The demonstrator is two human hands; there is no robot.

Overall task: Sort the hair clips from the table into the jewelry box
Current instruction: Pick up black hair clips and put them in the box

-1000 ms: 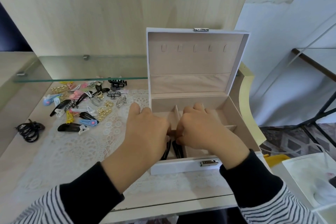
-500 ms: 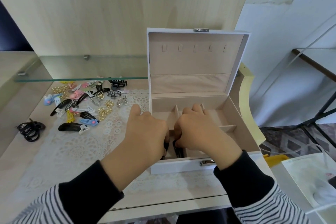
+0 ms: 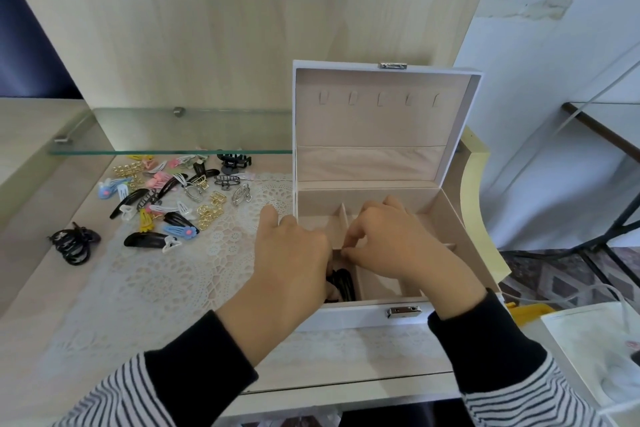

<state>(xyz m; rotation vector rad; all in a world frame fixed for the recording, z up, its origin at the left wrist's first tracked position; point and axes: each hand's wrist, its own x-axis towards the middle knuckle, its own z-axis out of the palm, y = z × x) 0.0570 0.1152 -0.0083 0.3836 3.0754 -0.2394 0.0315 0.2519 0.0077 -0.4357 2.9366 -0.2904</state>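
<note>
Both hands meet over the front-left compartment of the open jewelry box (image 3: 363, 318), where black snap clips (image 3: 343, 282) lie, likely settling them flat. The left hand (image 3: 291, 253) curls its fingers down out of sight, the right hand (image 3: 393, 243) pinches at the divider (image 3: 343, 218); what either holds I cannot tell. Most hair clips (image 3: 166, 198) sit heaped on the table (image 3: 31, 288); no writing is legible.

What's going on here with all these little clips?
A person is filling an open jewelry box. The left hand and right hand are both down in its front compartments, where a few black clips lie. What the fingers hold is hidden. A pile of mixed hair clips sits on the lace mat to its left.
</note>
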